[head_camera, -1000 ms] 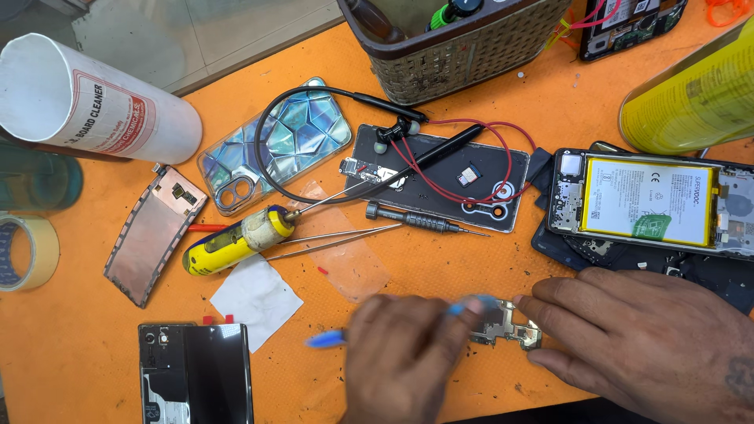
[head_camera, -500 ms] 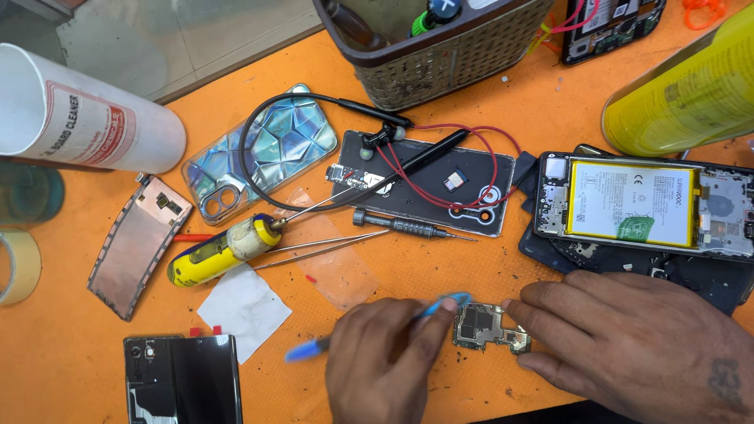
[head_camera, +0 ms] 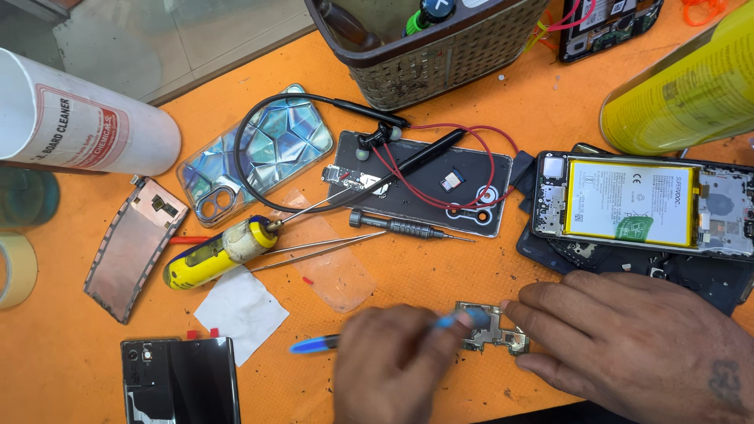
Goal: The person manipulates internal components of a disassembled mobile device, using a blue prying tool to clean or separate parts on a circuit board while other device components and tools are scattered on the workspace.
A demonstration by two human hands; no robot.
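left hand [head_camera: 397, 369]: my grip was closed on a blue brush [head_camera: 330, 342], blurred, its head end at the circuit board [head_camera: 491, 334].
right hand [head_camera: 620, 353]: fingertips pinned the circuit board flat; grip pressed on it from the right edge, not wrapped round it.
circuit board: lay on the orange tabletop [head_camera: 440, 267], low centre, between my two hands, out of any phone.
open phone [head_camera: 636, 202]: to the upper right, back off, yellow battery showing, well apart from the board.
progress: I judged the phone already stripped and the board pulled; board work under way, refitting not done.
nearby: yellow-handled soldering iron [head_camera: 216, 251], tweezers [head_camera: 322, 250] and small screwdriver [head_camera: 408, 229] lay untouched above my left hand.
other: white spray can [head_camera: 78, 118] far left, woven basket [head_camera: 440, 47] at the top, patterned phone case [head_camera: 259, 157] under a black cable.
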